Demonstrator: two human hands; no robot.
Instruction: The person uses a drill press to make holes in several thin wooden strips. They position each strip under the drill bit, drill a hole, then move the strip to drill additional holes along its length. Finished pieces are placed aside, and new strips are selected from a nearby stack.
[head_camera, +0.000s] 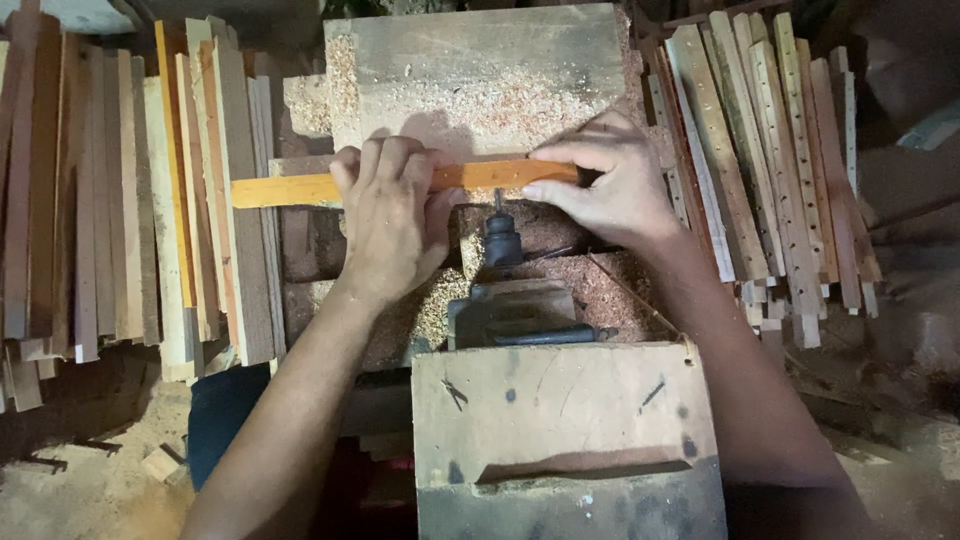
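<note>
1. Workpiece: a narrow orange wooden strip lies crosswise over the sawdust-covered table, directly beyond the tip of a horizontal drill bit.
2. Left hand: fingers are clenched over the middle of the strip, pressing it down from above. The strip's free end projects past this hand toward the left stack.
3. Right hand: fingers are pinched on the strip's right end, fingertips along its near edge, thumb behind.
4. Tool: the bit sits in a dark chuck on a machine body, partly covered by a wooden box housing. The bit tip appears to touch or nearly touch the strip's near edge, between the two hands; actual contact cannot be confirmed.
5. Surroundings: a stack of plain slats stands to the left; a stack of slats with rows of holes lies to the right.
6. Hazard, judged: both hands sit just beside the bit. A slip of the strip could bring fingers against it.
7. Hazard, judged: uneven pressure could let the strip tilt or rotate, giving an off-line hole or splitting the thin wood.
8. Hazard, judged: loose sawdust under the strip reduces friction and may cause it to skid.
</note>
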